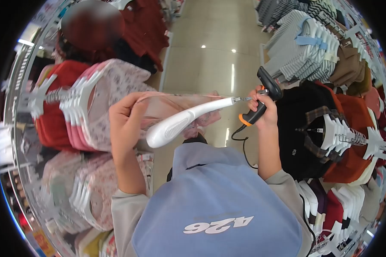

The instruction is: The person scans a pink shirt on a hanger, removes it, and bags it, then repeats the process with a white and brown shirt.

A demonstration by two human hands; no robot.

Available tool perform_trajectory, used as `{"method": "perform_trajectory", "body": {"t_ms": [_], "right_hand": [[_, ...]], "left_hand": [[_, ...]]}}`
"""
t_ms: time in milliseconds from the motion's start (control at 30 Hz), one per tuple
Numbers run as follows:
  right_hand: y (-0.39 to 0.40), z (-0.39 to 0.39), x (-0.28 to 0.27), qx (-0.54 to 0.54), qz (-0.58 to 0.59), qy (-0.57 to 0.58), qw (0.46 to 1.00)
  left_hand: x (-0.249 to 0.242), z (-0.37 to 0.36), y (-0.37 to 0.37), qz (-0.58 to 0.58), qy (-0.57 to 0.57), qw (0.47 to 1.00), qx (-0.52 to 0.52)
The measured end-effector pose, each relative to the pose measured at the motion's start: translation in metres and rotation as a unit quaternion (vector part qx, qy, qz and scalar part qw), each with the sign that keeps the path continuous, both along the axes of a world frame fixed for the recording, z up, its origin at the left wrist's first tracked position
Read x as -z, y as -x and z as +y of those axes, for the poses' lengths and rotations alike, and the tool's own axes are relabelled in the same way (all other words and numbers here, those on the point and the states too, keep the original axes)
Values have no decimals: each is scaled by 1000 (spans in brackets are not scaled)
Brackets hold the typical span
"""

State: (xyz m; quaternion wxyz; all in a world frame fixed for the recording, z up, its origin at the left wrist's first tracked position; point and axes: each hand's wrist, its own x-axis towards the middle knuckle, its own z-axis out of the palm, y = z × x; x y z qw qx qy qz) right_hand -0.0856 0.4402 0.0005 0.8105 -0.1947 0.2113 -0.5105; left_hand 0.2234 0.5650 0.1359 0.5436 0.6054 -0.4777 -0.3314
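My left hand [126,118] is closed on a thin pale pink garment [158,106], which stretches to the right from my fingers. In front of the garment is a white hanger [180,122], slanting up to the right, with its metal hook close to my right hand [265,109]. That hand is wrapped round the handle of a black and orange barcode scanner [268,81], and its fingertips also meet the hook. A black cable hangs down from the scanner.
Racks of hung clothes stand on both sides: red and floral garments [109,92] at the left, striped shirts [300,47] and a black collared top [298,128] at the right. A shiny tiled floor [201,38] runs between them. A blurred shape is at the upper left.
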Motion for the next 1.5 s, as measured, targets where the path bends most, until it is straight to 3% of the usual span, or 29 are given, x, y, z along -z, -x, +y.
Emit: {"method": "perform_trajectory", "body": {"t_ms": [100,167,367,433,967,1033,1100,1167,1267,1400,1467,1500], "right_hand": [[-4,-42,-10,40,57,-8,998],[-9,-74,-19,76,75,-36,994],[-31,-160,-25,134,117,-56,982],[-40,-184,-20,167,146,-75,972],[-59,-398,32,292,167,-113,935],[-61,-439,32,305,153,-118,933],[-63,-470,32,333,182,-118,918],[-64,-504,32,354,181,-118,910],[-65,-553,30,385,183,-114,897],[-76,-606,26,414,200,-114,881],[-80,-632,26,419,203,-102,879],[-82,-644,26,428,205,-90,876]], "left_hand": [[4,-48,-6,-44,-11,998,44],[2,-80,-7,-164,16,985,41],[26,-168,-45,-180,11,984,5],[31,-195,-54,-280,-14,960,15],[64,-446,-80,-403,-119,892,169],[67,-490,-81,-436,-117,872,190],[68,-529,-78,-483,-24,856,185],[71,-570,-75,-490,-20,854,172],[81,-626,-75,-471,-192,849,142],[96,-680,-81,-439,-192,868,132],[99,-708,-83,-224,-226,940,120],[104,-723,-86,-221,-227,941,119]]}}
